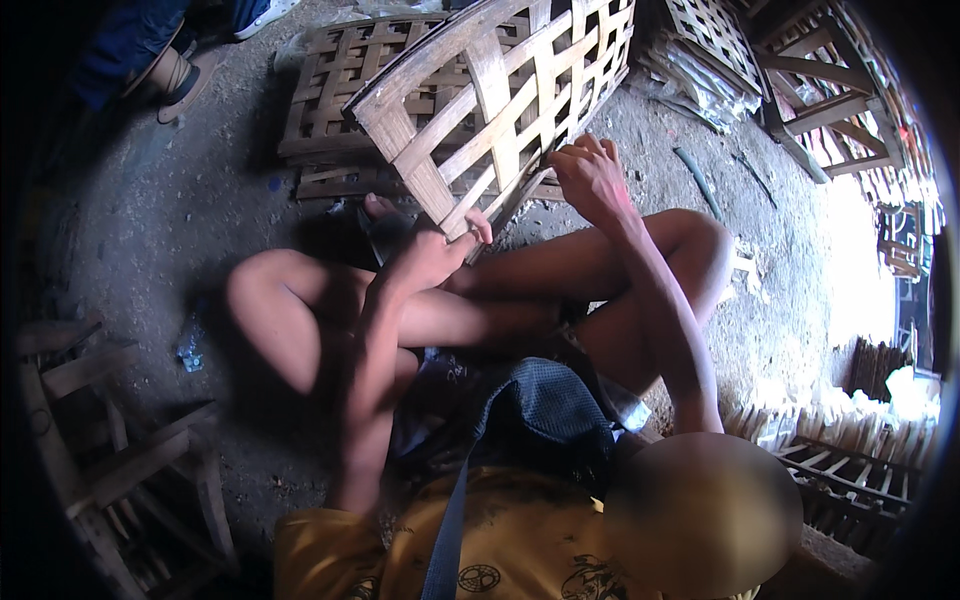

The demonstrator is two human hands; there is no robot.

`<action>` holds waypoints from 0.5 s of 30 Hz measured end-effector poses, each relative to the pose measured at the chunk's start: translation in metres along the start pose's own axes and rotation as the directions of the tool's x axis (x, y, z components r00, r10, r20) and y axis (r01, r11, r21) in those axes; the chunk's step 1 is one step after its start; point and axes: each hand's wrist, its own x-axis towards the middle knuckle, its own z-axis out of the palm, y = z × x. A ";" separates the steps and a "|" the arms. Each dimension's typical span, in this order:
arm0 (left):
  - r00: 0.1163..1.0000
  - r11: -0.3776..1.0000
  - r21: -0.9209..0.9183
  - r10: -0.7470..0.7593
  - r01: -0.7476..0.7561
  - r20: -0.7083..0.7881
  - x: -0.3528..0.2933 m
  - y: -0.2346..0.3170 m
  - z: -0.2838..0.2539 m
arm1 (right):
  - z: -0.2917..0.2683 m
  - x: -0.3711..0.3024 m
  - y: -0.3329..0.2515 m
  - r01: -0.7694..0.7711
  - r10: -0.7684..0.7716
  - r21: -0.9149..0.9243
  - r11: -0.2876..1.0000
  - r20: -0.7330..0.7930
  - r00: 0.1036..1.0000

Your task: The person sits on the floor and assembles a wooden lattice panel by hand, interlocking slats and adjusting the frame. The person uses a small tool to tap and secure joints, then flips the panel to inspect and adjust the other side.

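Note:
Tilted up in front of my crossed legs is a woven bamboo panel (490, 85) with an open lattice and a pale rim. My left hand (425, 260) is closed around its lower corner, the thumb and fingers pinching the rim. Farther right and higher, my right hand (593, 180) has its fingers curled at the panel's lower edge. A thin bamboo strip (517, 200) runs along that edge between my two hands. The fingertips of my right hand are partly hidden, but they appear to grip this strip.
Behind the panel lies a stack of woven panels (325, 75); another stack (695, 85) stands at the far right. Wooden frames stand at left (135, 465) and upper right (830, 110). A person's sandalled foot (190, 85) is at upper left. Bamboo slats (860, 455) lie lower right.

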 end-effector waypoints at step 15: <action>0.996 0.996 -0.022 0.084 -0.083 0.011 0.017 0.006 0.007 | 0.003 -0.019 0.007 -0.059 0.056 -0.034 0.998 -0.083 0.995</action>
